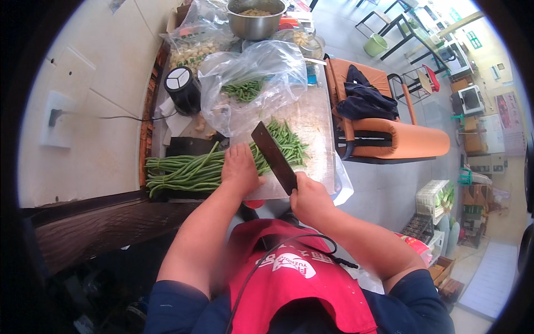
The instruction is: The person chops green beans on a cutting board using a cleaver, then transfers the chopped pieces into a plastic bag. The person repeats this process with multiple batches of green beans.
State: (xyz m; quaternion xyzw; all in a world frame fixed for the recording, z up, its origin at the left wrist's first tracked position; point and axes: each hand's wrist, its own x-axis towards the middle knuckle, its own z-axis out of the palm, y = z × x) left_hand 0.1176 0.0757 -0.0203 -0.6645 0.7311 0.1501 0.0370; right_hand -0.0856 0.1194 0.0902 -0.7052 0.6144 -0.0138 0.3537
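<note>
A thick bundle of long green beans [187, 169] lies across the near part of the cutting board [319, 104], its uncut ends toward the wall on the left. Pressing down on the beans near their right end is my left hand [240, 167]. My right hand [311, 196] grips the handle of a dark-bladed cleaver [273, 156], whose blade slants up and left over the beans just right of my left hand. Beyond the blade is a pile of cut green bean pieces [290, 144]. More cut pieces [244, 89] sit in an open clear plastic bag [267, 62] behind.
A black cylindrical container [183, 92] with a cord nearby stands left of the bag. Behind are a bag of pale round food [192, 50] and a steel pot [256, 25]. An orange armchair [400, 133] holding dark clothing stands right of the table; a tiled wall [104, 79] borders the left.
</note>
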